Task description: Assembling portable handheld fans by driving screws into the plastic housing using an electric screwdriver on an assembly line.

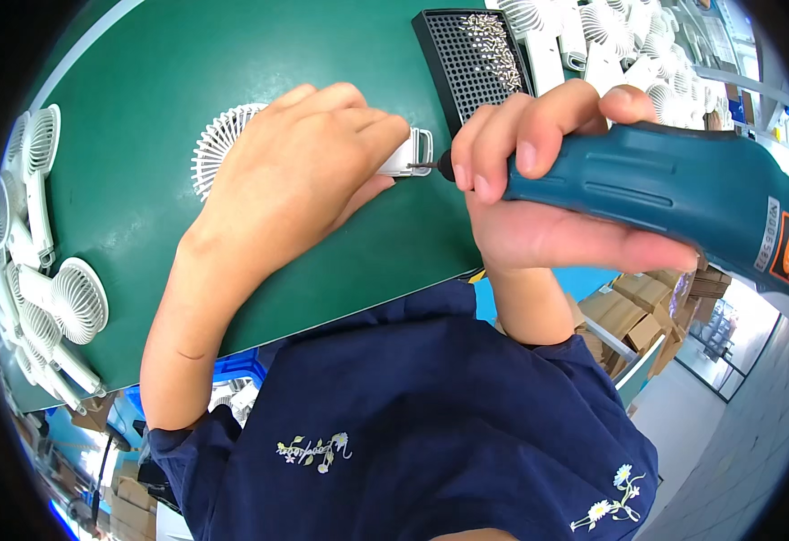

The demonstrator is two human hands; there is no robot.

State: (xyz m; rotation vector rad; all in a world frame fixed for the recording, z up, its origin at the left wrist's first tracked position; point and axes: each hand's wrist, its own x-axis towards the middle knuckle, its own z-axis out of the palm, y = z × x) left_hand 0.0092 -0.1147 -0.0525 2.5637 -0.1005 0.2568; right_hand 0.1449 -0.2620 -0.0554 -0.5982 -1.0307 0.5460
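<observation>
A white handheld fan (pixel 219 144) lies on the green table, its round slatted head to the left and its handle end to the right. My left hand (pixel 309 167) is closed over the fan's handle and hides most of it. In my right hand (pixel 539 153) is a teal electric screwdriver (pixel 656 185), held almost level. Its thin bit meets the end of the fan's handle, beside a small loop-shaped part (pixel 424 151). Whether a screw sits at the bit's tip is too small to tell.
Behind my right hand stands a black perforated tray (pixel 453 68) with many small screws in it. White fans are heaped at the far right (pixel 606 45) and along the left edge (pixel 74 298). Cardboard boxes (pixel 624 316) sit beyond the table's right side.
</observation>
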